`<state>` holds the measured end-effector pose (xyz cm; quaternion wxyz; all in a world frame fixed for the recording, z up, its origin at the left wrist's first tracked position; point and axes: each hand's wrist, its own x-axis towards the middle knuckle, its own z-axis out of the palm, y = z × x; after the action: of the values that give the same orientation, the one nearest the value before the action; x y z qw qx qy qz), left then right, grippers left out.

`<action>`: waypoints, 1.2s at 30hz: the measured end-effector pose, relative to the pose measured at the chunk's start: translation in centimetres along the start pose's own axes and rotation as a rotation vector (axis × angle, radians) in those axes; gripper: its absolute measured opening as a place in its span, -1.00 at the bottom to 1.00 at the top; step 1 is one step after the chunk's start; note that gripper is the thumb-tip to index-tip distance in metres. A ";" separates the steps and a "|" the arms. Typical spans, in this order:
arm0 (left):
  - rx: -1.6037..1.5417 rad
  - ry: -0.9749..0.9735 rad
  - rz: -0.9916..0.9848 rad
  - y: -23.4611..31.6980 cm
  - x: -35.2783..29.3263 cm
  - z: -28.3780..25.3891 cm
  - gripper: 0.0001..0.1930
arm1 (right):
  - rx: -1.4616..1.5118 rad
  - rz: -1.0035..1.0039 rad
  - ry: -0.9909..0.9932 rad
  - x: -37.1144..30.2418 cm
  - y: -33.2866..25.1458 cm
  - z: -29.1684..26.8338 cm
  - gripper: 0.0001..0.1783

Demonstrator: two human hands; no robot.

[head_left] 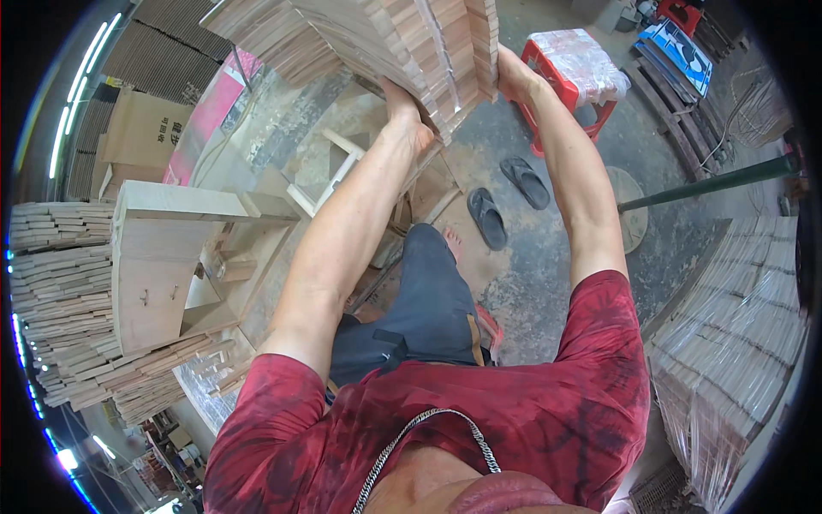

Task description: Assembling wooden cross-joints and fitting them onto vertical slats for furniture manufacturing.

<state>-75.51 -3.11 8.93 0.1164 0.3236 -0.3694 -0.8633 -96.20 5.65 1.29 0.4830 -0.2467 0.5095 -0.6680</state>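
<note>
Both my arms reach forward to a tall stack of pale wooden slats [411, 51] at the top of the view. My left hand [404, 107] presses against its near left side, fingers mostly hidden by the wood. At the right side of the same stack, my right hand [516, 79] grips the edge, its fingertips out of sight behind the slats. The stack is held between the two hands. Whether anything below also bears its weight, I cannot tell.
A red stool [569, 81] with a plastic-wrapped top stands beyond my right hand. Dark sandals [488, 218] lie on the floor. To the left is a wooden box-like bench [158, 274] beside piled slats [60, 283]. Wrapped stacks [728, 334] and a green pole [711, 182] are at right.
</note>
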 end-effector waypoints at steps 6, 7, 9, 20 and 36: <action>-0.077 -0.070 0.009 0.8 0.4 -0.6 -0.02 | 0.032 -0.060 0.133 -1.1 -1.1 3.3 -0.43; -0.080 -0.071 0.028 0.7 0.4 -0.4 -0.03 | 0.028 -0.058 0.134 -1.2 -1.3 3.2 -0.43; -0.064 -0.068 0.040 1.2 -0.1 0.2 -0.02 | 0.038 -0.091 0.134 -1.5 -2.1 3.5 -0.43; 0.039 -0.067 0.084 6.8 -6.9 2.9 -0.08 | 0.026 -0.127 0.141 -3.5 -9.3 7.3 -0.46; 0.023 0.116 0.037 12.6 -19.5 -11.0 -0.09 | 0.010 -0.070 0.016 -3.5 -4.5 25.6 -0.52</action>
<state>-54.02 -9.54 21.50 0.1498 0.3674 -0.3777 -0.8366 -75.47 -2.48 15.24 0.4565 -0.2565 0.5013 -0.6889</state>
